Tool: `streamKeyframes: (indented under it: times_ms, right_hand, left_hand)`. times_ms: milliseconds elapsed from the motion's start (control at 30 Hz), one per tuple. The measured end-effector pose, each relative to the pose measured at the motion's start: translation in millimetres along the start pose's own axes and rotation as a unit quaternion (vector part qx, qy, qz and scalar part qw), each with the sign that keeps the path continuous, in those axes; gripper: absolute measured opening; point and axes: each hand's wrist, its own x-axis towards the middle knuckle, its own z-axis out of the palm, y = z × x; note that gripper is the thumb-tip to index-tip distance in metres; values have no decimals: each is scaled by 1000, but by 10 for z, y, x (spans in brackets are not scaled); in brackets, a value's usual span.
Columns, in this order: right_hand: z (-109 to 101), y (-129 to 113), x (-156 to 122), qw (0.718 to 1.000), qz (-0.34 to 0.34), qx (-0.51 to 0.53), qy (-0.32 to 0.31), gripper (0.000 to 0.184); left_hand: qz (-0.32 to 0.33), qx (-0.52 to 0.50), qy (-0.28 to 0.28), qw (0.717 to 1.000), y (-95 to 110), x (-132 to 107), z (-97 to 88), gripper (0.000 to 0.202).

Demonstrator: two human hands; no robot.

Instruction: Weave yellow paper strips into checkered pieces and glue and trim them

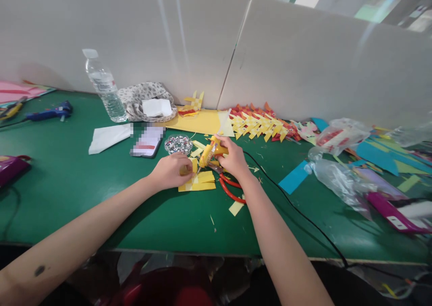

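My right hand (232, 159) is wrapped round a yellow hot glue gun (207, 153), its nozzle pointing down at a yellow woven paper piece (204, 180). The fingers of my left hand (172, 171) are curled and pinch a strip of that paper at its left side. Red-handled scissors (230, 191) lie on the table under my right wrist, their blades partly hidden by the glue gun and hand. Just behind my left hand sits a clear dish (178, 144) of small black and white googly eyes.
A phone (148, 141), a water bottle (106, 90) and a patterned cloth bag (148, 94) stand back left. Finished-looking yellow woven pieces (258, 125) line the partition. A black cord (297, 207) crosses the green table (141, 225) rightward. Plastic bags (340, 177) and blue paper (293, 177) lie right.
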Motion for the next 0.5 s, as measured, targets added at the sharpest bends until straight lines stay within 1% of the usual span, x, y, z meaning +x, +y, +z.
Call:
streamKeyframes:
  times_ms: [167, 500]
  right_hand:
    - [17, 34, 4, 1000, 2, 0, 5, 66]
    - [3, 39, -2, 1000, 3, 14, 6, 64]
  left_hand:
    - [-25, -41, -16, 999, -34, 29, 21, 17]
    - [-14, -42, -21, 999, -62, 45, 32, 19]
